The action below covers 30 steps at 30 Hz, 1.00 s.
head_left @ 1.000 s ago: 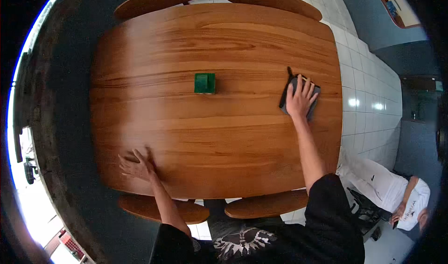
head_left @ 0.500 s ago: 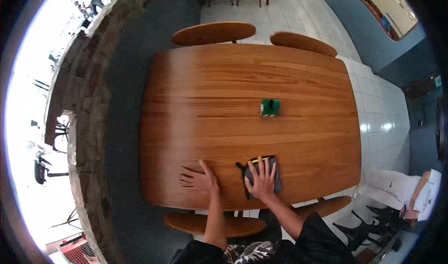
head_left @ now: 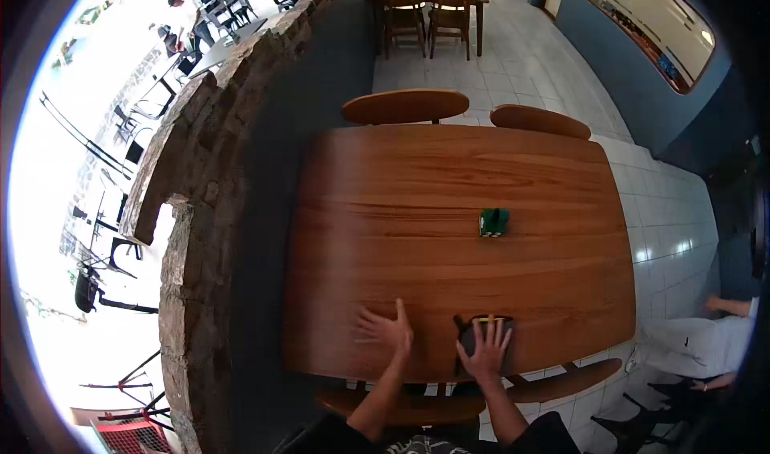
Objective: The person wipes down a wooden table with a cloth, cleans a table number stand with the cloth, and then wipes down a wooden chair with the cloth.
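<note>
My left hand (head_left: 389, 331) is spread palm-down over the wooden table (head_left: 545, 277), near its front edge and a little blurred. To its right, my right hand (head_left: 484, 356) lies flat with fingers apart on a dark grey pouch (head_left: 468, 332) with a thin yellow line along its top. The hand covers much of the pouch, and I cannot make out its contents. Farther up the table, out of reach of both hands, stands a small green box (head_left: 492, 223) with a dark top.
Two chairs (head_left: 405, 106) stand at the table's far side, and others at the near side. A rough stone wall (head_left: 188, 293) runs along the left. At the right edge, a person in white (head_left: 698, 346) stands by dark chairs.
The whole view has tilted upward, so table, pouch and hands appear lower and farther right. Both hands keep about the same places. The person at the right has shifted an arm.
</note>
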Each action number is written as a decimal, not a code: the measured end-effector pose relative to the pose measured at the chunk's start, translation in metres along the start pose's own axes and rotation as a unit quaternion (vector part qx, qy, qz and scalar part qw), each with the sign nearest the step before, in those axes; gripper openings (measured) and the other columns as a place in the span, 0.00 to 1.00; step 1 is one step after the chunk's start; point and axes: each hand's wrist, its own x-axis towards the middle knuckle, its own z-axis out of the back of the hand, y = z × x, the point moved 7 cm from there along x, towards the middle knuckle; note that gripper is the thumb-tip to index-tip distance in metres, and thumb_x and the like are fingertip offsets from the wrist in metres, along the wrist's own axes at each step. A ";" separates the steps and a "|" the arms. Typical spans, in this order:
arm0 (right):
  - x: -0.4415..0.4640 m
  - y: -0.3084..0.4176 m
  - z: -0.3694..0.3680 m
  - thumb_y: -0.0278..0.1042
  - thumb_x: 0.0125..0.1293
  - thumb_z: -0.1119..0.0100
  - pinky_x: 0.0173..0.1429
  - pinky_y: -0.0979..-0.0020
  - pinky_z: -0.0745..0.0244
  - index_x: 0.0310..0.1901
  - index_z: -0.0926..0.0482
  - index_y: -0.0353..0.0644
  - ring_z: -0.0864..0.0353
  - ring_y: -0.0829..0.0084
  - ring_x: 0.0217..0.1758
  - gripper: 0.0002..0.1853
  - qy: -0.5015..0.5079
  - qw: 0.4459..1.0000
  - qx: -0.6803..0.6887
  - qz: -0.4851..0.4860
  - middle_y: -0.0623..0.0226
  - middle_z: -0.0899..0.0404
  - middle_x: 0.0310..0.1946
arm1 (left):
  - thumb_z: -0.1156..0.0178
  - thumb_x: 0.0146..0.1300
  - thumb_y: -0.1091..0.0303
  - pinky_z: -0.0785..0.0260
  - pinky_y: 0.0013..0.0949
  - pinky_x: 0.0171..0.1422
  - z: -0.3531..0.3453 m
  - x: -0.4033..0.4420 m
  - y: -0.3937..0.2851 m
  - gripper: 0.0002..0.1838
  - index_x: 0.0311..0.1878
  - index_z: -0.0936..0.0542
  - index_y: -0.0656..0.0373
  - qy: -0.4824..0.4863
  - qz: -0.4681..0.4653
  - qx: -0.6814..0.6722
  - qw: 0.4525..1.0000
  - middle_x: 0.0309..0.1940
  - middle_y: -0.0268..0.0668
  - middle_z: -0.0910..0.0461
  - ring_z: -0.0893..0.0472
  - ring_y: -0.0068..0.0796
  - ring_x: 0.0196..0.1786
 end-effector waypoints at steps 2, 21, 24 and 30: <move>-0.008 -0.053 0.021 0.71 0.62 0.48 0.76 0.37 0.67 0.74 0.44 0.51 0.59 0.49 0.79 0.46 -0.072 0.977 -0.022 -0.197 0.52 0.55 0.76 | 0.38 0.53 0.30 0.69 0.63 0.77 -0.003 -0.003 -0.049 0.60 0.76 0.53 0.60 0.099 -0.086 -0.122 0.984 0.75 0.58 0.56 0.56 0.58 0.77; 0.007 -0.091 0.039 0.39 0.62 0.37 0.73 0.48 0.43 0.61 0.28 0.41 0.41 0.46 0.72 0.26 -0.168 0.982 0.067 -0.058 0.51 0.40 0.70 | 0.25 0.47 0.44 0.49 0.56 0.72 -0.103 -0.042 -0.278 0.56 0.73 0.44 0.59 0.143 -0.402 -0.120 0.896 0.56 0.46 0.24 0.26 0.46 0.61; 0.006 -0.073 0.016 0.31 0.58 0.36 0.71 0.53 0.35 0.59 0.27 0.38 0.34 0.52 0.69 0.26 -0.086 0.979 0.078 0.171 0.54 0.35 0.67 | 0.27 0.49 0.45 0.47 0.54 0.70 -0.108 -0.039 -0.272 0.48 0.69 0.35 0.59 0.130 -0.421 -0.083 0.894 0.49 0.44 0.19 0.23 0.45 0.56; 0.014 -0.087 0.051 0.35 0.68 0.43 0.61 0.57 0.25 0.57 0.26 0.35 0.24 0.53 0.59 0.19 -0.023 0.935 0.336 0.112 0.53 0.22 0.54 | 0.22 0.40 0.46 0.37 0.54 0.63 -0.083 -0.036 -0.291 0.52 0.68 0.33 0.55 0.023 -0.453 -0.090 0.887 0.53 0.46 0.22 0.23 0.46 0.55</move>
